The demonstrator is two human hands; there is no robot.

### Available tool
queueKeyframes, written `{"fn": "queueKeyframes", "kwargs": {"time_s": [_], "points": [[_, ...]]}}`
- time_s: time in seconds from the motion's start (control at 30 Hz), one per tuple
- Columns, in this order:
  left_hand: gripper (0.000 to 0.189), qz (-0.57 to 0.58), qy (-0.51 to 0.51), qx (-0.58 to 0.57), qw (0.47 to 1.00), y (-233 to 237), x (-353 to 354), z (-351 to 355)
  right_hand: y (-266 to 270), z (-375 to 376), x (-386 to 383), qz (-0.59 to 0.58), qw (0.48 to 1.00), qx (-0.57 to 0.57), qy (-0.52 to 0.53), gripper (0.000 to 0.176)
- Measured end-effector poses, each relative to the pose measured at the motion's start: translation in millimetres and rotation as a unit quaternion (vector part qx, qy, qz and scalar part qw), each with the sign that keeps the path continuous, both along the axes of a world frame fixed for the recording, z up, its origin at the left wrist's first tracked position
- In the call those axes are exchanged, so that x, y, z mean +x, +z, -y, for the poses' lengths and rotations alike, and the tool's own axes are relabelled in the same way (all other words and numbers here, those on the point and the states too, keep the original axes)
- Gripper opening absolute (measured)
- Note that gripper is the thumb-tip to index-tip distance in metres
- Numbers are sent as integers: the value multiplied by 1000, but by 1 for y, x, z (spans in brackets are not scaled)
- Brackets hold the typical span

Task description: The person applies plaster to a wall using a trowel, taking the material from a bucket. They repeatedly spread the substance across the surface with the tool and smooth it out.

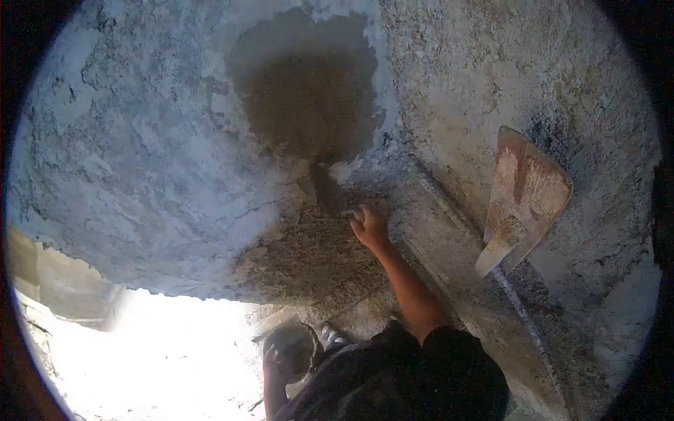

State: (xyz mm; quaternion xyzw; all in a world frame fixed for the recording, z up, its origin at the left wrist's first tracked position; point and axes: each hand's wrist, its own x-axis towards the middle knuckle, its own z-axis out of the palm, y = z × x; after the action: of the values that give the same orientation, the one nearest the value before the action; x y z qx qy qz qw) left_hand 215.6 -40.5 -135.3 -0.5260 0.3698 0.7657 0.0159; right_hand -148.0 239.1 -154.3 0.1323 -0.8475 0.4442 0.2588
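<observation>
My right hand (371, 227) is closed around the handle of a plastering trowel (326, 191). The trowel's blade lies close against the wall, just under a dark patch of wet mortar (309, 91). Low in the view, near my body, my left hand (274, 361) grips the side of a round pan (309, 338). Its thumb side shows at the rim, while the other fingers are hidden. A dark grey mass, like mortar, shows inside the pan.
A shovel (530, 193) with a rusty, mortar-smeared blade leans at the right, its long handle (523, 316) running downward. Rough wall (161, 175) fills the upper view. Bright ground (161, 358) glares at lower left. My foot (333, 332) shows beside the pan.
</observation>
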Motion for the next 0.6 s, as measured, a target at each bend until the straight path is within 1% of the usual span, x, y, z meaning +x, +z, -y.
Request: {"fn": "queueKeyframes", "kwargs": {"time_s": [0.03,0.07,0.1,0.13,0.17,0.2,0.23,0.27,0.3,0.33,0.37,0.4,0.43,0.47,0.5,0.53,0.6], "points": [[16,15,5,-5,1000,-4,0,1,3,-4,4,3,999,19,41,48],[16,-8,-16,-30,999,-25,8,14,7,-7,8,5,998,32,44,45],[16,-30,-36,-55,997,-30,9,19,14,-9,9,3,998,33,45,45],[16,-31,-35,-53,997,-36,11,22,20,-9,11,14,1000,0,19,45],[15,-42,-24,-14,999,-41,14,25,23,-9,11,27,999,-32,-7,45],[18,-52,-12,26,998,-41,16,24,22,-9,6,26,999,-31,-6,45],[18,-52,-10,27,998,-30,13,16,23,-9,-7,28,993,-113,-26,52],[22,-29,-15,4,999,-18,7,7,24,-10,-20,30,979,-194,-46,60],[28,-6,-20,-19,1000,-10,4,0,35,-13,-27,29,980,-193,-43,60],[28,-6,-18,-18,1000,-18,8,5,53,-19,-32,93,978,-180,-52,61],[32,0,-42,-21,999,-30,16,14,67,-23,-33,158,971,-167,-62,62],[36,6,-65,-25,998,-27,16,13,74,-23,-35,157,972,-166,-61,62],[36,5,-64,-24,998,-24,15,11,79,-23,-37,116,983,-135,-52,61],[39,33,-58,-26,997,-22,14,8,82,-22,-38,75,991,-105,-43,61],[42,61,-53,-28,996,-10,9,2,79,-20,-39,73,991,-104,-42,61],[42,59,-52,-27,997,2,6,-2,74,-16,-38,48,995,-70,-54,60],[40,68,-85,-75,991,19,4,-9,71,-13,-30,21,997,-32,-65,60]]}}
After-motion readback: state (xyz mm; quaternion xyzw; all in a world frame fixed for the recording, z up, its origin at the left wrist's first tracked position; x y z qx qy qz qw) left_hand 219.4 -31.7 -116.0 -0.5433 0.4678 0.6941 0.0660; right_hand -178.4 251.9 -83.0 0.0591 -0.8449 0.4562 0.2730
